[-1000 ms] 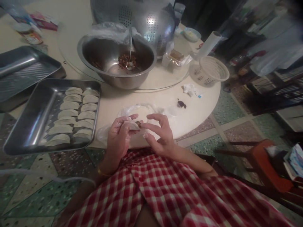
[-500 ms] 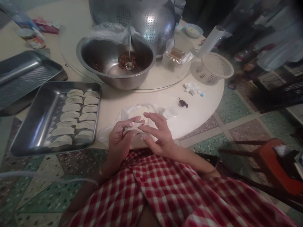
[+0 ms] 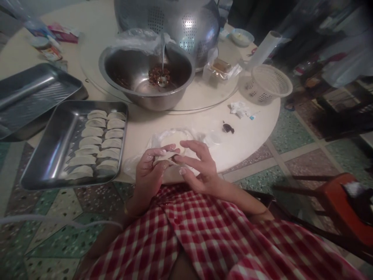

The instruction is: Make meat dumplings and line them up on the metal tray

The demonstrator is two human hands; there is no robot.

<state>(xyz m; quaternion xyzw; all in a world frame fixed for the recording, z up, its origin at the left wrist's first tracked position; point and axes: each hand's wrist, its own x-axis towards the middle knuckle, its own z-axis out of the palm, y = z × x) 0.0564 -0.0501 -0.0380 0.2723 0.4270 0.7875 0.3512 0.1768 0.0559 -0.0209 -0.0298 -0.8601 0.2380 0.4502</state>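
Low over the table's front edge, my left hand [image 3: 149,167] has its thumb and fingers closed on a half-folded dumpling [image 3: 165,156] with a pale wrapper. Dark filling shows at its right end. My right hand [image 3: 201,165] meets that end, a middle fingertip against the filling and the thumb below by the wrapper's edge; its index finger is lifted clear. Just behind the hands lie pale round dumpling wrappers [image 3: 172,139] in a clear plastic bag [image 3: 151,140]. To the left, a metal tray [image 3: 58,155] holds two rows of folded dumplings [image 3: 91,140].
Beyond my hands, a steel bowl [image 3: 145,99] with a spoon [image 3: 162,58] and chopped filling stands on a glass turntable [image 3: 204,103]. A large colander [image 3: 171,19] rises behind it. A white basket [image 3: 269,83] sits right; another tray [image 3: 37,91] lies far left. A red stool [image 3: 346,206] stands right.
The whole view has shifted slightly, so things sit a little further right. Both hands stay at the dumpling, and the dark filling at its right end shows more plainly.
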